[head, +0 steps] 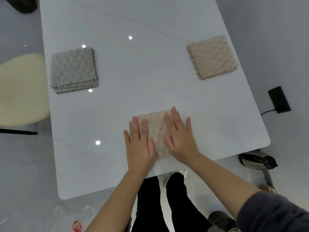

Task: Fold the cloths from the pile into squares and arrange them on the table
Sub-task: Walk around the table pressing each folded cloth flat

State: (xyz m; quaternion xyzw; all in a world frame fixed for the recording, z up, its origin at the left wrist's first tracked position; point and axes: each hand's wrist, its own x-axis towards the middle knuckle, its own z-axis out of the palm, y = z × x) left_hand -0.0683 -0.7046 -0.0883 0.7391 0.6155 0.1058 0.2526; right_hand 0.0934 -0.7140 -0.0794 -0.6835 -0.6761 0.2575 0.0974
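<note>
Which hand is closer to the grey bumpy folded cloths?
Left. The left hand presses the beige bumpy cloth, right of the grey bumpy folded cloths; the right hand lies farther right on that cloth.

Three things take room on the tabletop (pixel 142 81). A folded grey cloth (pixel 74 70) lies near the left edge and a folded beige cloth (pixel 212 56) near the right edge, well apart. Between them a wide bare band of surface runs from the far end towards the near edge. There a third cloth (pixel 156 129) lies under the left hand (pixel 139 144) and the right hand (pixel 179 139), both flat on it. Bare surface lies on both sides of the hands. A cream chair (pixel 21 89) stands just beside the left edge.
</note>
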